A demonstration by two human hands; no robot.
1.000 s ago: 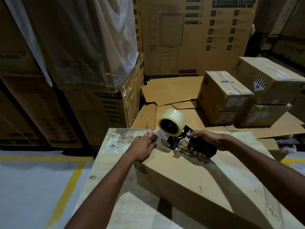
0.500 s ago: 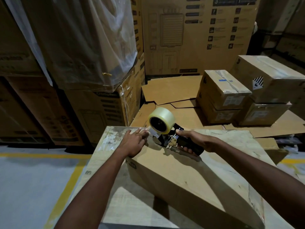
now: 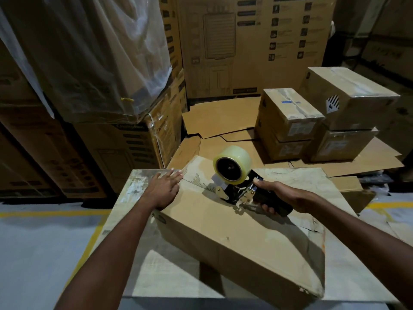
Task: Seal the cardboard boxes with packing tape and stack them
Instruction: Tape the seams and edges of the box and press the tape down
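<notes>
A long cardboard box (image 3: 234, 233) lies at an angle on a worn table (image 3: 138, 184). On the box's top stands a black tape dispenser (image 3: 237, 189) with a roll of clear tape (image 3: 232, 164), its front end down on the box near the far end. My right hand (image 3: 281, 195) grips the dispenser's black handle. My left hand (image 3: 163, 189) lies flat, fingers straight, on the box's far left corner, pressing it down.
Two stacks of sealed boxes (image 3: 288, 113) (image 3: 348, 97) stand on flattened cardboard (image 3: 221, 117) on the floor beyond the table. Tall printed cartons (image 3: 252, 43) and plastic-wrapped cartons (image 3: 93, 54) wall the back and left. Grey floor with yellow lines (image 3: 87, 251) lies to the left.
The dispenser has travelled back along the box top toward me with my right hand. My left hand has stayed pressing the far left corner, its fingers now spread flatter.
</notes>
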